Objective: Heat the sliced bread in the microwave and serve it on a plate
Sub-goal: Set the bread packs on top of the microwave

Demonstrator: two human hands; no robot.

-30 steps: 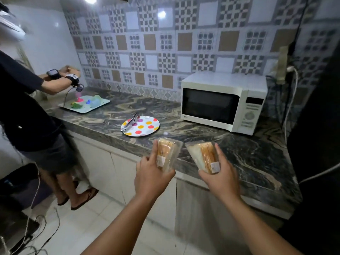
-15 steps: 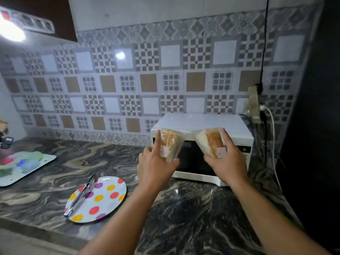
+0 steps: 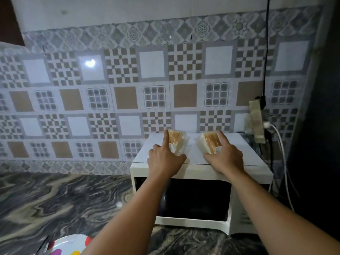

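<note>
Two clear plastic packs of sliced bread sit on top of the white microwave. My left hand grips the left bread pack, with the forefinger stretched up along its side. My right hand grips the right bread pack from the right. The microwave's dark door is closed below my wrists. A polka-dot plate shows at the bottom edge, partly cut off, with the tip of a metal utensil on it.
The microwave stands on a dark marbled countertop against a patterned tiled wall. A power strip with a white plug and cables hangs to the right of the microwave. A dark surface fills the far right.
I have come closer to the microwave and both hands have carried the bread packs forward, from in front of its door to its top. The plate has slid to the bottom of the view.
</note>
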